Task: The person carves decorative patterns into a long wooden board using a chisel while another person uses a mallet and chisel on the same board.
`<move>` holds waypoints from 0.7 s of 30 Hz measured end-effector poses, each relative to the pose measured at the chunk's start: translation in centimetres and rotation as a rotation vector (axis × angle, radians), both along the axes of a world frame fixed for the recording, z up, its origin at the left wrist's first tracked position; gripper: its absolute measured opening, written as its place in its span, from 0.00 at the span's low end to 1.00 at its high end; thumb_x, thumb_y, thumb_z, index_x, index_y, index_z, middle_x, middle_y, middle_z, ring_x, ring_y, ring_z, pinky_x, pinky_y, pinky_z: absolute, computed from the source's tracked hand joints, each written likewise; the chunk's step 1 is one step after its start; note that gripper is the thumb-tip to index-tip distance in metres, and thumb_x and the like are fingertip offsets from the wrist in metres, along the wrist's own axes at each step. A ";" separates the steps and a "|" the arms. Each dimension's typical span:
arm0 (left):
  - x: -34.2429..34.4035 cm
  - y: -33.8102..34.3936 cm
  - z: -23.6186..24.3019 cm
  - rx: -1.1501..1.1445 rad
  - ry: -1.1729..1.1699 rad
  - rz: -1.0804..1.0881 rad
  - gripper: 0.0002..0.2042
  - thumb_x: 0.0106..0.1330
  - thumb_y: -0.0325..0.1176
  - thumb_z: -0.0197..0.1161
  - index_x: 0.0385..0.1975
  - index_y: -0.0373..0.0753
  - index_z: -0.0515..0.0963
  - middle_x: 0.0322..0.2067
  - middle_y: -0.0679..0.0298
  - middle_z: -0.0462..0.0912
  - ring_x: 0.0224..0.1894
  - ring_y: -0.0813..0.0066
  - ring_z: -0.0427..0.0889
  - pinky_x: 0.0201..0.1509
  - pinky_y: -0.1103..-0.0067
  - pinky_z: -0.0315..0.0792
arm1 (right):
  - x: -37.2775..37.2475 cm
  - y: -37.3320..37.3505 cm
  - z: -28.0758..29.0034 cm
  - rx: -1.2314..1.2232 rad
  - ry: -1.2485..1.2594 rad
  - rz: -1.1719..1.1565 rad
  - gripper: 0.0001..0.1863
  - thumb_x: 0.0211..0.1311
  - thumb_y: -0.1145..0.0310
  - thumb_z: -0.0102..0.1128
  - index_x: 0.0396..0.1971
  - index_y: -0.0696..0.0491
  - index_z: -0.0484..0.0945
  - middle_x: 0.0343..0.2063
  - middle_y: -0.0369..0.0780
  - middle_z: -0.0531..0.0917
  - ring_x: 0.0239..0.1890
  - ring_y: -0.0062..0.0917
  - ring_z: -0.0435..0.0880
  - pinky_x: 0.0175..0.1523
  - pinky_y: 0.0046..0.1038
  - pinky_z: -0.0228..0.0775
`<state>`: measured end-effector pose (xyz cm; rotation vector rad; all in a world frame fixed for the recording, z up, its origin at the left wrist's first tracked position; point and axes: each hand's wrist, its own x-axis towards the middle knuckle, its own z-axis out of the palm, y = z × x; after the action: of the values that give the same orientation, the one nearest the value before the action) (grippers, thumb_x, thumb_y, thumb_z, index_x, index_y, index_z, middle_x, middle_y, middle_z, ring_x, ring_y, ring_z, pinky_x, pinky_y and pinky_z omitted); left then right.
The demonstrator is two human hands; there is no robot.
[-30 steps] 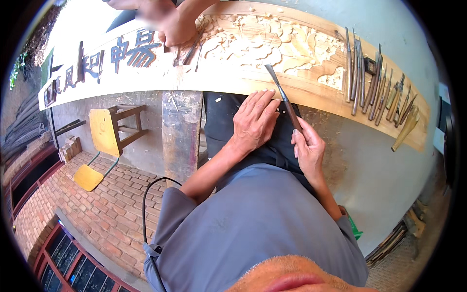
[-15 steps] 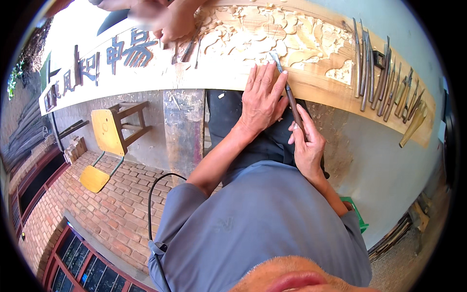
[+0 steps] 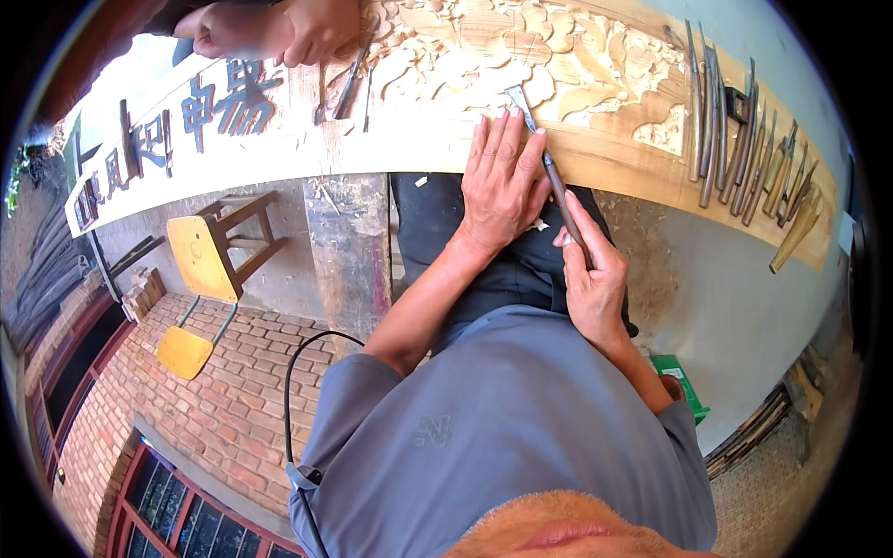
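My right hand [image 3: 595, 279] is wrapped round the brown wooden handle of a carving chisel [image 3: 558, 186], its index finger stretched along the handle. The chisel's flared metal blade points away from me and meets the carved relief near the board's front edge. My left hand [image 3: 503, 181] lies flat with fingers stretched out over that edge, its index fingertip against the chisel's shank. Under the blade is a pale wooden board [image 3: 595, 149] with raised, rounded, scalloped shapes cut into its surface. The underside of my left fingers is hidden.
Several carving tools [image 3: 735, 149] lie in a row at the right end of the board. Two more dark-handled tools [image 3: 350, 88] rest left of the carving. Another person's hands [image 3: 316, 33] are at the far left, near dark cut-out characters [image 3: 244, 98]. A yellow chair [image 3: 200, 256] stands left.
The chisel blade has shifted slightly left and farther from me on the relief, and its broad face shows more. The other person's hands have moved left. The whole view has tilted a little.
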<state>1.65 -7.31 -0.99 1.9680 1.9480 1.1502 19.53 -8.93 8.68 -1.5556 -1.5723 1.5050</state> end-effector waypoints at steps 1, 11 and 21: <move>0.0 0.0 0.0 -0.001 -0.001 -0.002 0.35 0.58 0.30 0.78 0.70 0.38 0.79 0.74 0.42 0.76 0.77 0.38 0.74 0.83 0.45 0.64 | 0.0 0.1 0.0 0.034 -0.006 0.012 0.28 0.76 0.87 0.58 0.73 0.58 0.80 0.38 0.42 0.88 0.39 0.20 0.85 0.49 0.25 0.80; 0.7 0.3 0.1 -0.012 -0.004 0.060 0.33 0.58 0.27 0.76 0.69 0.37 0.80 0.72 0.43 0.79 0.76 0.41 0.76 0.82 0.49 0.66 | -0.3 0.3 -0.7 0.049 -0.003 -0.006 0.27 0.76 0.86 0.58 0.72 0.58 0.81 0.41 0.43 0.90 0.39 0.21 0.86 0.49 0.26 0.82; 0.6 0.9 0.6 -0.091 0.023 0.084 0.33 0.64 0.32 0.70 0.72 0.33 0.78 0.74 0.40 0.76 0.79 0.41 0.73 0.84 0.50 0.61 | -1.0 1.7 -1.1 0.012 0.044 -0.017 0.27 0.76 0.86 0.58 0.72 0.58 0.81 0.46 0.44 0.92 0.43 0.19 0.87 0.50 0.25 0.82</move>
<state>2.29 -6.37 -0.35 1.8786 2.0743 1.0417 18.51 -7.23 7.57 -1.5153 -1.5375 1.5079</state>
